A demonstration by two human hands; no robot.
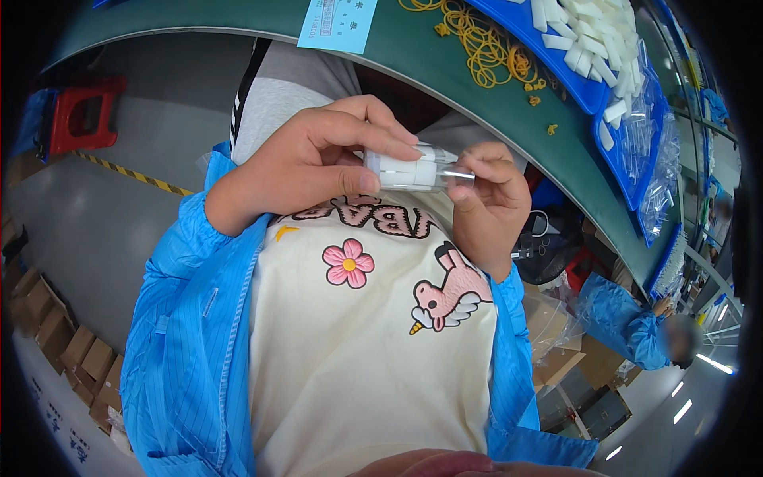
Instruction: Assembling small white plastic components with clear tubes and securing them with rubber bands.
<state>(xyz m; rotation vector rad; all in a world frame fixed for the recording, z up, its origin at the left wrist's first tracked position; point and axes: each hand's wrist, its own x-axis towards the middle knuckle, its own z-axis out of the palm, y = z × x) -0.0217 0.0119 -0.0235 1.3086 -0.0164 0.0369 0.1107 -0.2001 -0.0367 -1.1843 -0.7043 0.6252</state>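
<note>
Over my lap, just in front of my chest, I hold a small clear plastic sleeve with white pieces (409, 172) inside. My left hand (306, 155) pinches its left end, thumb below and fingers on top. At the right end, the fingertips of my right hand (493, 199) close on the sleeve's transparent edge. The white pieces lie side by side and look like those in the blue tray; their exact kind I cannot make out.
A green tabletop (421, 48) curves across the far side, bearing yellow rubber bands (485, 48) and a light blue printed slip (338, 24). Blue trays hold white pieces (592, 36) and clear bags (648, 151). A red stool (83, 115) stands left; another person (636, 326) is at right.
</note>
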